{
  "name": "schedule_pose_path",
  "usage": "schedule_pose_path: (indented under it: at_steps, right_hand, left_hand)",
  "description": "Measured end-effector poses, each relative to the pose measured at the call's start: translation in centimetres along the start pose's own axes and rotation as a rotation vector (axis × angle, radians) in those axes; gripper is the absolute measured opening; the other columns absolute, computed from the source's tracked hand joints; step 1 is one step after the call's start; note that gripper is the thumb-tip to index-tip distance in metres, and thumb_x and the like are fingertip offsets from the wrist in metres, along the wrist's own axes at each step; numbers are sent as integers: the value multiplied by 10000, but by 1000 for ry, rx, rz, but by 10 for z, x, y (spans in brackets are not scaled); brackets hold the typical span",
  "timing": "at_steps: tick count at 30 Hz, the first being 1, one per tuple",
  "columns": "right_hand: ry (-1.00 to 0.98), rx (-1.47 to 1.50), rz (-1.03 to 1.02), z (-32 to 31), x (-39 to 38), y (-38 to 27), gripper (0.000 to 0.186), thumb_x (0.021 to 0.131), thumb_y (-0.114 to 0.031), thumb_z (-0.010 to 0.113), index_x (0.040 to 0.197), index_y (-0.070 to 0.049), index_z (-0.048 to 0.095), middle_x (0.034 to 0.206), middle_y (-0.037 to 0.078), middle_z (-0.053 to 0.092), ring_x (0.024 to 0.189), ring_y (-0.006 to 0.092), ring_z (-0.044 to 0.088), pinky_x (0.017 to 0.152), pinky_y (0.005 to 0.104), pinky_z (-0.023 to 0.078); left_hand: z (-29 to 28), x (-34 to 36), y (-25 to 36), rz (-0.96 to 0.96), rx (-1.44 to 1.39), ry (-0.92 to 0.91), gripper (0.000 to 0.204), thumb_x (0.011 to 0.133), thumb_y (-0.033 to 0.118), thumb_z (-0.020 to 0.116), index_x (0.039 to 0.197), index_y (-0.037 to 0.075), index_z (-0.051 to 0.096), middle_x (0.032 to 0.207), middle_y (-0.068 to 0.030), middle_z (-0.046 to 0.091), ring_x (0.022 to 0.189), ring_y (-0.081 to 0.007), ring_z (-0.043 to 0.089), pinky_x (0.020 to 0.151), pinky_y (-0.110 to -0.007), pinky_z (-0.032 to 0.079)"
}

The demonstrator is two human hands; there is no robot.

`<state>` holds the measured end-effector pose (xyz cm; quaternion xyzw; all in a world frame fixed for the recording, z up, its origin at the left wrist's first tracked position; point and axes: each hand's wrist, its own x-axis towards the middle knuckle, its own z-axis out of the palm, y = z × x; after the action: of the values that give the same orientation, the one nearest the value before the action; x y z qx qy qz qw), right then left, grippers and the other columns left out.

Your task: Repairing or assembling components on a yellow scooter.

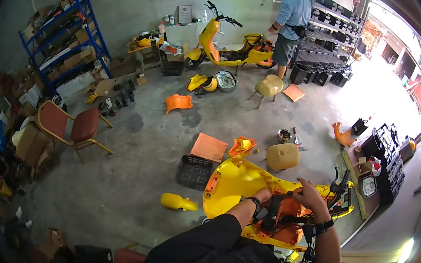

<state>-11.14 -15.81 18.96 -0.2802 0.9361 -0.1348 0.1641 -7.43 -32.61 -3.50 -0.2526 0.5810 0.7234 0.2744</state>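
Note:
A yellow and orange scooter (292, 210) is right in front of me, its large curved yellow panel (234, 180) spreading to the left. My left hand (262, 195) reaches into the middle of the body, beside a dark part. Its fingers look curled, and what they hold, if anything, is hidden. Over the orange inner section (289, 208), my right hand (308, 195) has its fingers apart, close to a black part. Black handlebars (338, 185) stick up to the right of that hand. Lying on the floor at the left is a yellow fender-like piece (179, 201).
Beyond the scooter are a black crate (195, 172), an orange crate (208, 147) and a tan stool (283, 156). A red chair (85, 125) stands at the left. Farther off, a person (291, 16) stands between another yellow scooter (232, 51) and a rack of black parts (331, 27).

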Motion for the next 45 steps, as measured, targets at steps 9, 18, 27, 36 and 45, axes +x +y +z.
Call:
schedule_pose_path:
  at_steps: [9, 18, 27, 36, 45]
  right_hand:
    - [-71, -228, 133, 5, 8, 5, 503, 929, -406, 532, 1250, -20, 553, 1126, 277, 651, 996, 438, 649, 884, 510, 511]
    - [72, 204, 47, 6, 7, -6, 541, 817, -249, 721, 1269, -14, 540, 1062, 234, 665, 1008, 397, 641, 898, 460, 502]
    - [41, -64, 277, -2, 10, -26, 544, 902, -451, 594, 1220, -10, 571, 1069, 235, 680, 1042, 404, 641, 895, 479, 497]
    - [37, -73, 270, 1, 12, -11, 503, 908, -427, 530, 1208, -25, 569, 1079, 241, 674, 1042, 415, 636, 922, 499, 487]
    - [-23, 34, 197, -8, 1, -16, 629, 864, -328, 651, 1368, -7, 451, 1279, 287, 551, 1164, 448, 557, 992, 460, 459]
  left_hand:
    - [-2, -13, 6, 16, -42, -16, 323, 995, 279, 436, 802, 72, 592, 647, -109, 590, 444, -265, 562, 419, -424, 493]
    - [-5, -35, 26, -21, 5, -91, 276, 1000, 264, 431, 877, 94, 612, 634, -67, 564, 448, -207, 535, 422, -356, 456]
    - [-9, -18, 15, -15, 48, -97, 232, 1006, 248, 454, 985, 65, 597, 740, -87, 617, 566, -240, 625, 523, -450, 560]
    - [-5, 9, -3, -2, -2, -23, 326, 990, 195, 424, 808, 16, 628, 668, -125, 634, 508, -270, 625, 464, -404, 528]
    - [-5, 13, -7, 23, -9, 1, 375, 1001, 270, 435, 747, 59, 612, 676, -136, 642, 531, -285, 642, 447, -434, 504]
